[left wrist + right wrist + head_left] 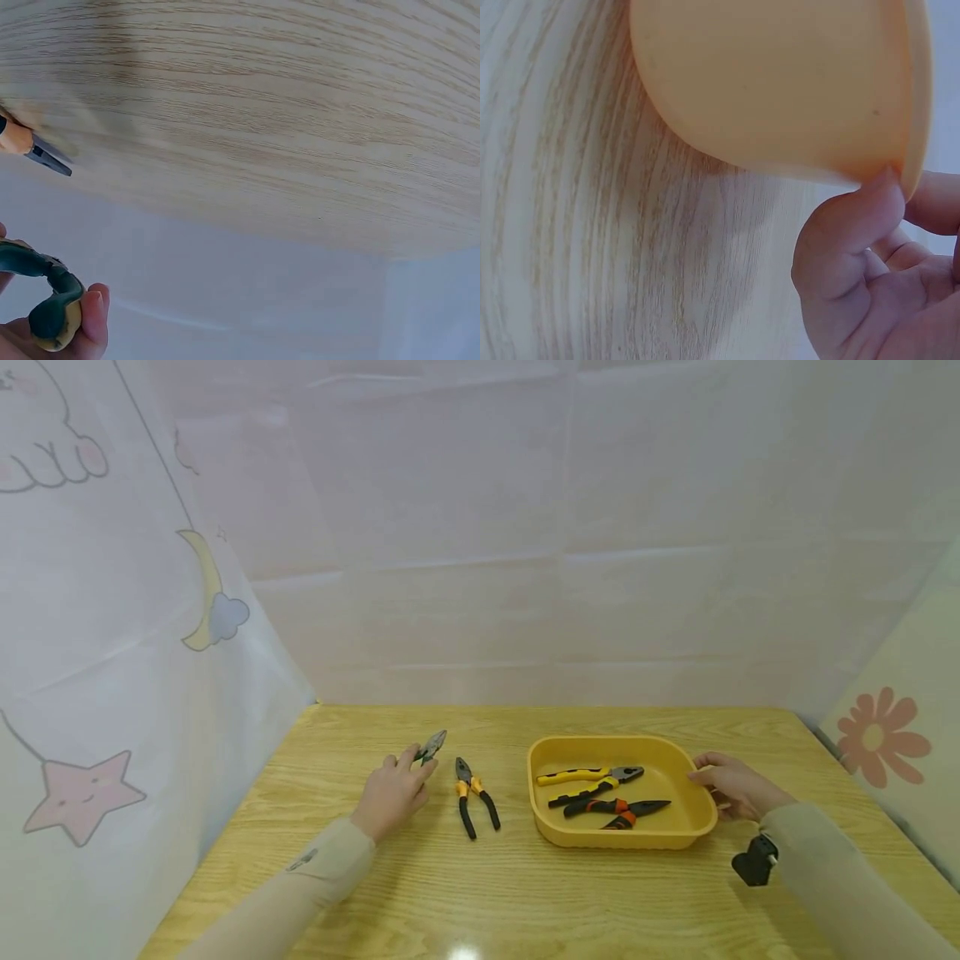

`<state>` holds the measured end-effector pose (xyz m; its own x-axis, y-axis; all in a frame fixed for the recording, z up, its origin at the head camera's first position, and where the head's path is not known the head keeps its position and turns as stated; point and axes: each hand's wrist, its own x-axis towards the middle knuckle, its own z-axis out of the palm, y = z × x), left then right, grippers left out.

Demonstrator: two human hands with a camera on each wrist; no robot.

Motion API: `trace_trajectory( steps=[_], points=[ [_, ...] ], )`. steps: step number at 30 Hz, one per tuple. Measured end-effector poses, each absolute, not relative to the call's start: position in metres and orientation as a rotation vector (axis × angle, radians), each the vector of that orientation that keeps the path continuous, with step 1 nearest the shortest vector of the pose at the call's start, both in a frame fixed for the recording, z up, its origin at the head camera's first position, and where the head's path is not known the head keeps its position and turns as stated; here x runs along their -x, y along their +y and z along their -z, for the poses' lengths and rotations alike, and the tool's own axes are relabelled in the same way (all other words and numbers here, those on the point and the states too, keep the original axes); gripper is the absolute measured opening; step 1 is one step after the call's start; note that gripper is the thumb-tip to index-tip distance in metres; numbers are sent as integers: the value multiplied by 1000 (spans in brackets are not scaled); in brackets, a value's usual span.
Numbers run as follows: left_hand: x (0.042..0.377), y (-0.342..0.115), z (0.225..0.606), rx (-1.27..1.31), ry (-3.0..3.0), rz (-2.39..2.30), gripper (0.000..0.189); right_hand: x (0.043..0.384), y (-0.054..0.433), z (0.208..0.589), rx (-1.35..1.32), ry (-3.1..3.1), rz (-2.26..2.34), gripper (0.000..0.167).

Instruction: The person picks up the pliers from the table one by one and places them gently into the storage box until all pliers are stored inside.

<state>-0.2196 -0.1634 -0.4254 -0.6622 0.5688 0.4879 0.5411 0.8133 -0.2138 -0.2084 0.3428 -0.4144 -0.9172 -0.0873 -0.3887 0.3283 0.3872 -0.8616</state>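
My left hand [393, 793] grips a pair of pliers [432, 746] whose metal head points away from me. In the left wrist view its dark green handles [52, 311] are between thumb and fingers. Just to its right on the table lie pliers with orange and black handles [465, 817], spread apart. My right hand [738, 789] pinches the right rim of a yellow plastic basin [622, 840], thumb outside and fingers over the edge. Inside the basin are yellow-and-black combination pliers [573, 774] and red-and-black needle-nose pliers [649, 807].
The wooden table [420, 893] runs back to a pale cloth wall [450, 610]. Cloth printed with a moon [201, 589] and a star hangs at the left, and a flower print [885, 737] is at the right. A small black device [756, 860] sits at my right wrist.
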Motion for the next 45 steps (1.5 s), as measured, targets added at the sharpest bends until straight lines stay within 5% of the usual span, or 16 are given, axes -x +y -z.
trace_trajectory(
  steps=[45],
  points=[
    [197, -126, 407, 1083, -2153, -79, 38, 209, 343, 413, -224, 2261, 1540, 24]
  ],
)
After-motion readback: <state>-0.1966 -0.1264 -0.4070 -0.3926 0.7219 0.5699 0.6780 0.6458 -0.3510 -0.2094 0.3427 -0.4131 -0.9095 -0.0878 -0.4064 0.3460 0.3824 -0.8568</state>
